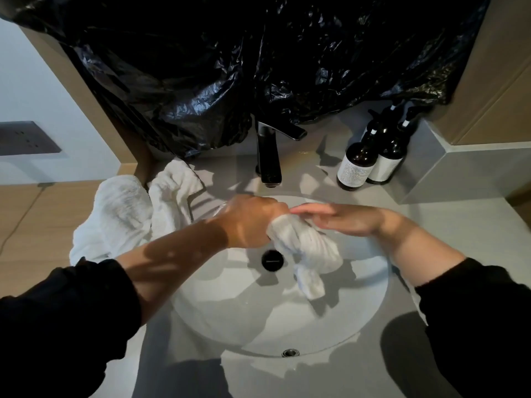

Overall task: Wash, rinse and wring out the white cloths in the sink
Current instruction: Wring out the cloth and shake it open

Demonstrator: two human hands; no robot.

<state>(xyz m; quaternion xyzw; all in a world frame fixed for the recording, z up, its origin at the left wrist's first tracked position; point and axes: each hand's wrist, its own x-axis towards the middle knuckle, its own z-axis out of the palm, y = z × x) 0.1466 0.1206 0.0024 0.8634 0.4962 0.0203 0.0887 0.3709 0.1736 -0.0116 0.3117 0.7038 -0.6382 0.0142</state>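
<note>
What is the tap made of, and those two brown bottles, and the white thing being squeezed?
Tap: probably metal, glossy black, with sharp reflections. Bottles: dark brown and shiny, glass or plastic, hard to tell, with paper-like labels. White cloth: soft woven fabric, ribbed and crumpled in the left hand.

A twisted white cloth [306,249] is gripped at its upper end by the left hand [251,222], which is closed in a fist over the sink [359,320]. The right hand [342,221] is held flat, its fingers [307,209] laid against the top of the cloth beside the left fist. The cloth's loose end hangs below both hands. The black drain [272,260] is seen just under the left hand. Two more white cloths [135,208] are piled on the counter left of the left forearm. The black faucet [268,156] stands beyond the hands, and dark pump bottles [370,159] beyond the right hand.
</note>
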